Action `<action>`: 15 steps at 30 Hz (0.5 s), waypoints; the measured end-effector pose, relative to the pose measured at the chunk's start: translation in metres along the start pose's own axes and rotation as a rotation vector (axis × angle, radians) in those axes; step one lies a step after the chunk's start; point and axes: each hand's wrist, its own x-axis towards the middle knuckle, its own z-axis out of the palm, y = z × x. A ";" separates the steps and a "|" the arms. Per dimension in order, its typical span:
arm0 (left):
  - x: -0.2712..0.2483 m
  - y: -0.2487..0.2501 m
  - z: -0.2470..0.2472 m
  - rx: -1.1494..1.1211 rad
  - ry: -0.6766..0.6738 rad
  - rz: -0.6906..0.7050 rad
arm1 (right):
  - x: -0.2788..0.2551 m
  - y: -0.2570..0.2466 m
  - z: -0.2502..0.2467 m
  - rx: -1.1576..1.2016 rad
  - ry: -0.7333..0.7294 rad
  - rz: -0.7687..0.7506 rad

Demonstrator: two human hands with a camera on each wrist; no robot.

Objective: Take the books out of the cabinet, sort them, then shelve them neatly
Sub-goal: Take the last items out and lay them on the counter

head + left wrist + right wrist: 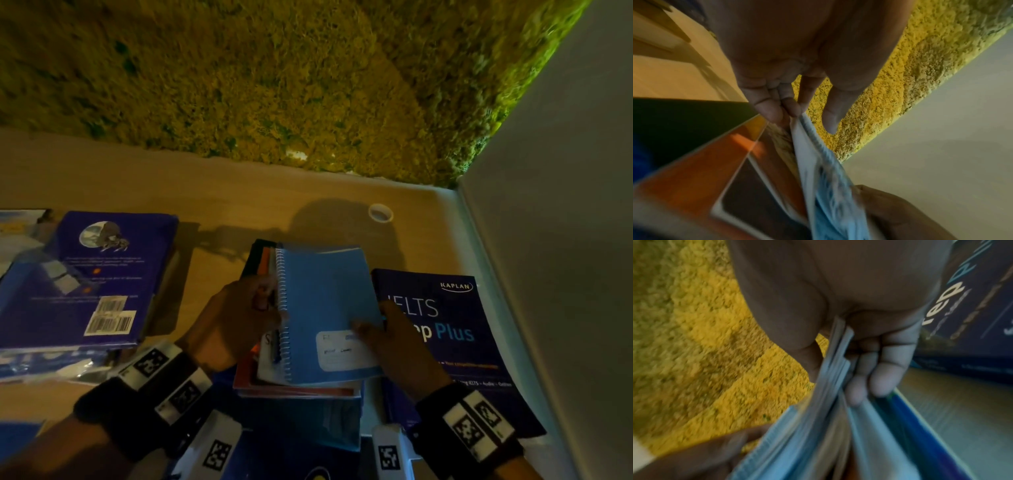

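A light blue spiral notebook (325, 308) lies tilted on top of a stack of books (294, 387) in the middle of the wooden surface. My left hand (239, 318) grips its coil edge, fingers curled under the notebook (818, 162) in the left wrist view. My right hand (394, 339) pinches the opposite edge, thumb on the cover near the white label; the right wrist view shows my fingers (879, 369) curled under the notebook (828, 386). A dark blue IELTS prep book (455, 329) lies flat to the right. Another dark blue book (92, 274), back cover up, tops a pile at the left.
A green moss-like wall (274, 75) runs along the back. A white panel (548, 240) closes off the right side. A small white ring (381, 212) lies on the wooden surface (222, 192) behind the stack. More blue books sit at the bottom edge.
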 end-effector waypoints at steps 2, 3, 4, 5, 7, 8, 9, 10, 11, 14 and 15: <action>0.003 -0.002 0.002 0.081 -0.004 -0.017 | 0.004 0.002 -0.009 0.066 0.027 0.026; 0.005 -0.004 0.003 0.087 -0.011 -0.018 | 0.006 0.002 -0.014 0.078 0.044 0.031; 0.006 -0.006 0.004 0.080 -0.027 -0.022 | 0.009 0.002 -0.018 0.080 0.067 0.029; 0.006 -0.007 0.004 0.061 -0.046 -0.027 | 0.012 0.000 -0.022 0.096 0.090 0.024; 0.007 -0.010 0.005 0.030 -0.064 -0.028 | 0.019 -0.006 -0.030 0.153 0.112 0.002; 0.007 -0.011 0.006 0.057 -0.052 -0.029 | 0.025 -0.009 -0.034 0.182 0.115 -0.016; 0.007 -0.011 0.007 0.120 -0.030 -0.030 | 0.031 -0.014 -0.037 0.209 0.123 -0.031; 0.007 -0.011 0.008 0.204 -0.001 -0.027 | 0.039 -0.018 -0.040 0.228 0.138 -0.041; 0.007 -0.010 0.008 0.275 0.023 -0.021 | 0.049 -0.023 -0.042 0.244 0.163 -0.049; 0.008 -0.004 0.010 0.375 0.050 0.013 | 0.082 -0.040 -0.047 0.267 0.216 -0.043; 0.009 -0.003 0.011 0.422 0.053 0.026 | 0.094 -0.045 -0.047 0.294 0.215 -0.028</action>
